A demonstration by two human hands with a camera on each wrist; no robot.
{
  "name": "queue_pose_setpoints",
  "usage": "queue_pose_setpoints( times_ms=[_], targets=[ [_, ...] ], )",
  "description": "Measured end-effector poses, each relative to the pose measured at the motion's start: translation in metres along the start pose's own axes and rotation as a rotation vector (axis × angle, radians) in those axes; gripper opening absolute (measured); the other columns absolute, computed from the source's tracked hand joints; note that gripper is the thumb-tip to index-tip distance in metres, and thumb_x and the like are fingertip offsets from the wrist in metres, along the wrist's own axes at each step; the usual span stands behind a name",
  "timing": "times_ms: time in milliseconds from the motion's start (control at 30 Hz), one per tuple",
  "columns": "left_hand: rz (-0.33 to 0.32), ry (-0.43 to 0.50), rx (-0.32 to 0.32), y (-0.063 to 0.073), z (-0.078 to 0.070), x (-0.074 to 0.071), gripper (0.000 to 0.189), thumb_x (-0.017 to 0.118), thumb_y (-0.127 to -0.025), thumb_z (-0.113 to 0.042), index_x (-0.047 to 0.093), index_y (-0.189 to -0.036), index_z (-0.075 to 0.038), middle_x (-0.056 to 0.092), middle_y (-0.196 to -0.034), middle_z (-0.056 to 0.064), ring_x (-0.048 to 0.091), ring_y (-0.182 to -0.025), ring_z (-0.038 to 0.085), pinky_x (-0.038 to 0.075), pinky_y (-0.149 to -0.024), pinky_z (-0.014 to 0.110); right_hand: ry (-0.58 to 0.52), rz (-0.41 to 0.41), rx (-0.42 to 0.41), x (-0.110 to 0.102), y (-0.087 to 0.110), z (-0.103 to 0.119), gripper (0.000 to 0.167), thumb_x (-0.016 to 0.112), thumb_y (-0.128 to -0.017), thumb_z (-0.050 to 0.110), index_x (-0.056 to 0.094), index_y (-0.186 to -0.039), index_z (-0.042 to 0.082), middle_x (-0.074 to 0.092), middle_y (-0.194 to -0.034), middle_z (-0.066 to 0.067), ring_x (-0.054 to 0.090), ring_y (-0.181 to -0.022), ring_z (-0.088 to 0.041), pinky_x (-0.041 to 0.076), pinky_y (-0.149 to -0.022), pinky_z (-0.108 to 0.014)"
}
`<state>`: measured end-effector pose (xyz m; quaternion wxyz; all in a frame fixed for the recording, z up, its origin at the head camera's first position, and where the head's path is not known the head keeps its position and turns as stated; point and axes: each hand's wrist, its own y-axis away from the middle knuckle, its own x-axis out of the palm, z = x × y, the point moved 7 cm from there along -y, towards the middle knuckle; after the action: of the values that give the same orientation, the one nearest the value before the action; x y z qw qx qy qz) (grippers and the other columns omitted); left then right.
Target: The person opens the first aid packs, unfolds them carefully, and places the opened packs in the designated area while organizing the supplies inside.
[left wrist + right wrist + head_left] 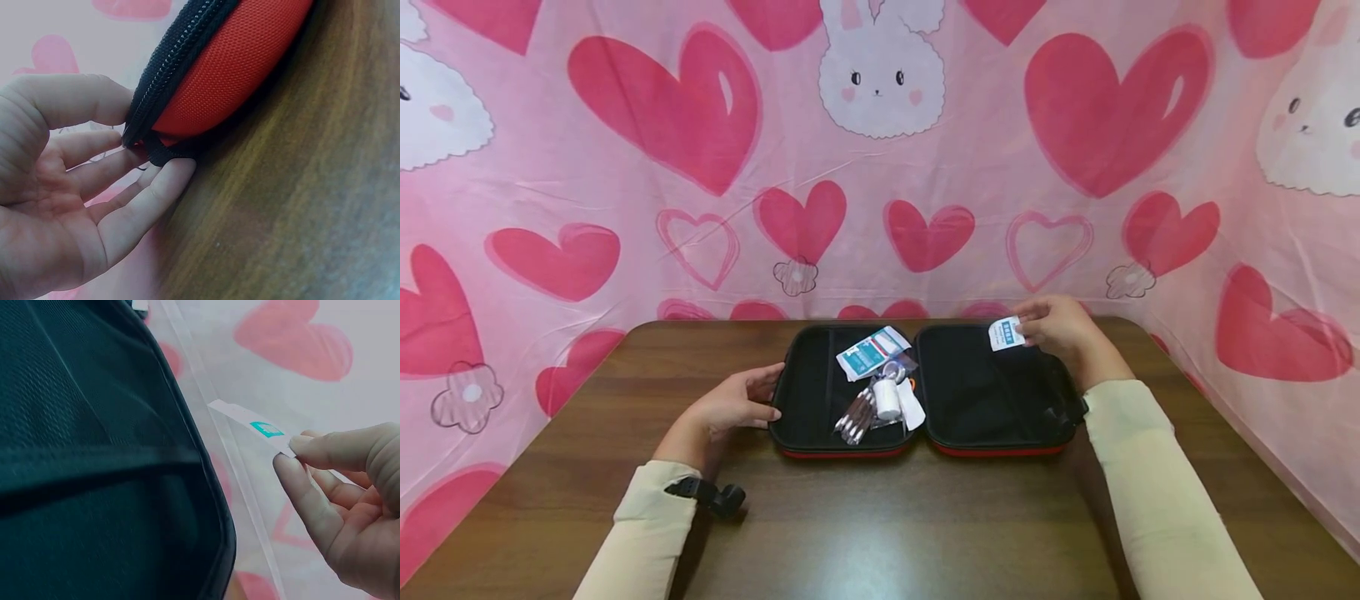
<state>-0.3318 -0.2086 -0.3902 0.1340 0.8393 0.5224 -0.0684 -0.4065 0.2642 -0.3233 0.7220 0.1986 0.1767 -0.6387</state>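
Observation:
A black zip case with a red shell lies open on the table, its left half (797, 392) and right half (962, 400) side by side. My left hand (737, 404) holds the outer edge of the left half. In the left wrist view, the thumb is on the zipper rim and the fingers reach under the red shell (225, 69). Over the far side of the right half, my right hand (1063, 327) pinches a small white packet (1006, 333) with a blue label between thumb and fingertips. The right wrist view shows this packet (240, 417) nearly edge-on.
In the left half lie a teal-and-white packet (872, 353), a white roll (887, 400), a bundle of brown-and-white sticks (856, 417) and a white piece (912, 407). The wooden table (880, 517) meets a pink heart-patterned cloth (865, 167) behind.

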Motion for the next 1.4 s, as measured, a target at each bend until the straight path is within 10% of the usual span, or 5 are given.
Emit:
queue_pose_setpoints(
  times_ms=[1400],
  targets=[
    [0.01,0.0,0.014,-0.001,0.001,0.0,0.086,0.069,-0.082,0.006,0.02,-0.153,0.002,0.027,-0.153,0.03,0.032,-0.136,0.047,0.054,-0.087,0.043,0.045,-0.001,0.051,0.023,-0.038,-0.032,0.031,0.06,-0.092,-0.005,0.059,-0.121,-0.014,0.062,-0.109,-0.029,0.064,-0.077,-0.021,0.058,-0.074,-0.036]
  ],
)
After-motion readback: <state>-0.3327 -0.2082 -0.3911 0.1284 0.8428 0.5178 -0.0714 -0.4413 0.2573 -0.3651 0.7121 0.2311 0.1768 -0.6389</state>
